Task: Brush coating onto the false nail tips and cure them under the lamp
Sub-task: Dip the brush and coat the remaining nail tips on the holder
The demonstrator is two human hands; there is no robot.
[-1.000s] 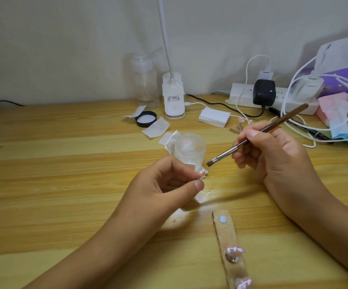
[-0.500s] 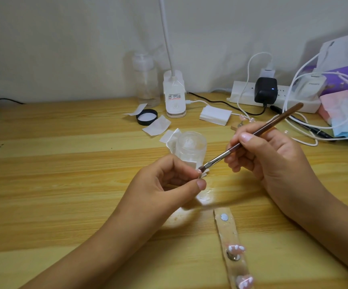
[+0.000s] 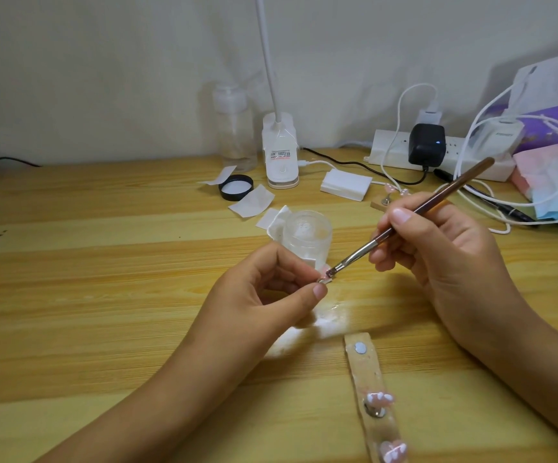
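Observation:
My left hand (image 3: 264, 295) pinches a small pink false nail tip on its metal holder (image 3: 325, 279) between thumb and fingers, above the wooden table (image 3: 87, 295). My right hand (image 3: 438, 248) grips a brown-handled brush (image 3: 414, 212) like a pen; its bristles touch the nail tip. Just behind stands a small clear open jar (image 3: 307, 233). A wooden strip (image 3: 369, 396) at the front carries two more pink nail tips (image 3: 380, 398) on metal studs. The white gooseneck lamp's base (image 3: 280, 155) stands at the back.
Near the lamp are a clear pump bottle (image 3: 234, 128), a black lid (image 3: 236, 187), paper wipes (image 3: 252, 202) and a white pad stack (image 3: 346, 184). A power strip (image 3: 444, 155) with chargers and tangled white cables lies back right, beside bags and tissues (image 3: 551, 182).
My right hand moved the brush left and down until its bristles met the nail tip in my left hand. The left hand stayed in place.

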